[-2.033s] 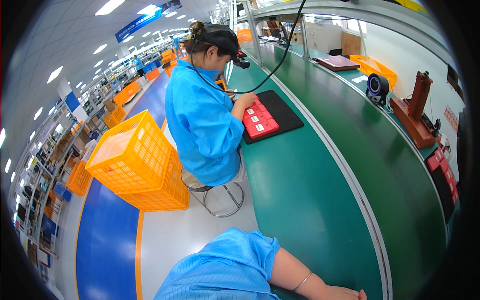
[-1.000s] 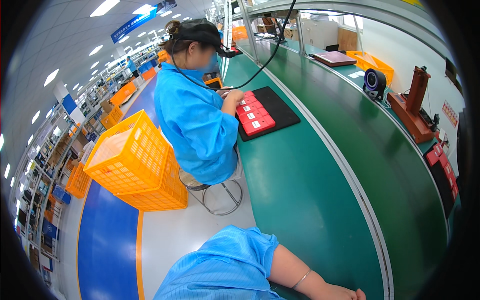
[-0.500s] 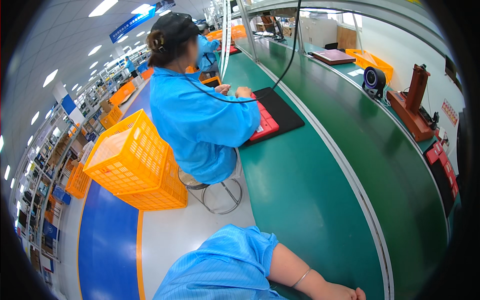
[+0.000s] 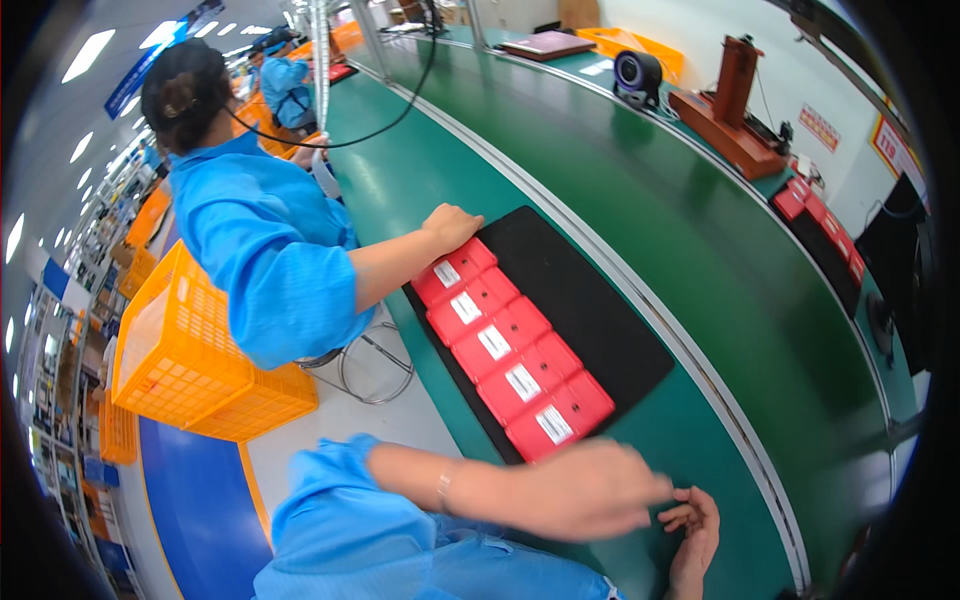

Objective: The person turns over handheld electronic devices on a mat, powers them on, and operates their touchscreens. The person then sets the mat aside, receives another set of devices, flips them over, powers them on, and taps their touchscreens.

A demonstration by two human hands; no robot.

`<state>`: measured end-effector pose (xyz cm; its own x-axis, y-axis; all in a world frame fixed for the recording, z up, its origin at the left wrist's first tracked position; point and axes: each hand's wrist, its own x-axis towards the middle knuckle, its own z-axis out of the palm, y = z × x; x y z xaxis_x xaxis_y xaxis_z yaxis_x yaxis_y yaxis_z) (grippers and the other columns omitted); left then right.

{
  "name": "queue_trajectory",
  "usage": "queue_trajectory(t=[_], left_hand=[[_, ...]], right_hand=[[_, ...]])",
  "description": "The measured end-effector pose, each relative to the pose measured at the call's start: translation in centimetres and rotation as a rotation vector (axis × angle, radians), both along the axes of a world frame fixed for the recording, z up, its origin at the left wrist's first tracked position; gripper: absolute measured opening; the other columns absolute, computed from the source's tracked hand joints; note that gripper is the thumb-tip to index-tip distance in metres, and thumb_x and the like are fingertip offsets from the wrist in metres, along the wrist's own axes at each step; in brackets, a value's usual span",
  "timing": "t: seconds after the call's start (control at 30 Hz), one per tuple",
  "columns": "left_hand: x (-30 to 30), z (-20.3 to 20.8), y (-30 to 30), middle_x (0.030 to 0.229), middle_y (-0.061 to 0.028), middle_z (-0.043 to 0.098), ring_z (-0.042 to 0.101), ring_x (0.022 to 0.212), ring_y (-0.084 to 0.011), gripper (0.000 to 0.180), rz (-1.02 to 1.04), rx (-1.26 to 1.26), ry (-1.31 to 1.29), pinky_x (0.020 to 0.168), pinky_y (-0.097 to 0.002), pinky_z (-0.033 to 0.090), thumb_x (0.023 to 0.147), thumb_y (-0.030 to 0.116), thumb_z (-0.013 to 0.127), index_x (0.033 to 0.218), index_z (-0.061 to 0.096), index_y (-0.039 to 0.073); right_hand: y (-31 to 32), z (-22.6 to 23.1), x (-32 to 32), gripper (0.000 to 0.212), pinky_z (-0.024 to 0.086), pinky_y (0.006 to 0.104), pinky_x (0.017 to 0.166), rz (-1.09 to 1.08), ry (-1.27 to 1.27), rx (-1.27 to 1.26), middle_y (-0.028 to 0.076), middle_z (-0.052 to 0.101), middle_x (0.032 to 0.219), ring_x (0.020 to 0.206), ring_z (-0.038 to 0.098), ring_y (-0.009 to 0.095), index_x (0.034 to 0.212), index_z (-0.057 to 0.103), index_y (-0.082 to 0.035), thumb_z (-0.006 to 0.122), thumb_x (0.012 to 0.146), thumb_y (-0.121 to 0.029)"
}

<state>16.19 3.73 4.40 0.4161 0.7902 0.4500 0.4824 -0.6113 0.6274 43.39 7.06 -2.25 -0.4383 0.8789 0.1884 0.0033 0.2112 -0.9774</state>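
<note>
My left hand (image 4: 597, 490), smeared by motion, reaches over the green bench near the end of a row of red boxes; its fingers are too blurred to read. My right hand (image 4: 700, 522) is just beside its fingertips, open, with fingers loosely curved and nothing visible in them. Several flat red boxes (image 4: 520, 384) with white labels lie in a row on a black mat (image 4: 590, 300). The nearest box lies just beyond my left hand. A co-worker's hand (image 4: 452, 228) rests by the far end of the row and mat.
The co-worker in blue (image 4: 270, 230) sits on a metal stool (image 4: 380, 365) at the left, beside stacked orange crates (image 4: 200, 350). A dark green belt (image 4: 700, 270) runs past the metal rail. Beyond it stand a round black fan (image 4: 637, 75) and a brown stand (image 4: 735, 110).
The view has swung right and down. The black mat with red boxes has come nearer to me, with the co-worker's arm stretched toward it. My right hand has come into view.
</note>
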Motion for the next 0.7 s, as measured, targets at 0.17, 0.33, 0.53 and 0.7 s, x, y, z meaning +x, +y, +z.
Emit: queue_trajectory(t=[0.17, 0.33, 0.53, 0.7], left_hand=[[-13.4, 1.1, 3.2, 0.120, -0.0167, 0.059, 0.055, 0.113, -0.0324, 0.034, 0.689, -0.080, 0.060, 0.097, -0.0389, 0.045, 0.096, 0.023, 0.054, 0.122, 0.055, 0.001], [-22.4, -3.7, 4.5, 0.124, -0.0228, 0.055, 0.050, 0.119, -0.0364, 0.048, 0.992, -0.127, 0.235, 0.103, -0.0417, 0.037, 0.101, 0.035, 0.043, 0.127, 0.053, -0.004], [-22.0, -0.1, 4.7, 0.126, -0.0217, 0.054, 0.045, 0.116, -0.0349, 0.051, 0.845, -0.267, 0.126, 0.105, -0.0385, 0.032, 0.103, 0.037, 0.035, 0.127, 0.055, -0.004], [-22.8, 5.7, 4.0, 0.133, -0.0202, 0.048, 0.042, 0.117, -0.0319, 0.045, 0.623, -0.296, 0.128, 0.106, -0.0379, 0.029, 0.102, 0.027, 0.040, 0.134, 0.048, -0.004]], right_hand=[[-1.3, 2.5, -3.3, 0.059, 0.044, 0.0261, 0.074, -0.012, -0.133, -0.013, 0.015, 0.056, 0.123, 0.088, 0.059, 0.016, 0.135, 0.045, 0.001, 0.045, 0.099, -0.045], [-3.0, 2.9, -5.8, 0.049, 0.043, 0.0277, 0.084, -0.109, -0.227, -0.073, 0.013, 0.055, 0.125, 0.098, 0.057, 0.016, 0.136, 0.044, 0.001, 0.049, 0.098, -0.029], [-5.4, 8.4, -7.8, 0.044, 0.045, 0.0351, 0.090, -0.127, -0.280, -0.018, 0.021, 0.048, 0.133, 0.112, 0.055, 0.028, 0.134, 0.045, 0.004, 0.050, 0.095, -0.016], [-5.7, 11.5, -14.3, 0.043, 0.039, 0.0358, 0.097, -0.484, -0.443, 0.063, 0.019, 0.048, 0.135, 0.118, 0.048, 0.027, 0.132, 0.047, 0.004, 0.048, 0.097, -0.020]])
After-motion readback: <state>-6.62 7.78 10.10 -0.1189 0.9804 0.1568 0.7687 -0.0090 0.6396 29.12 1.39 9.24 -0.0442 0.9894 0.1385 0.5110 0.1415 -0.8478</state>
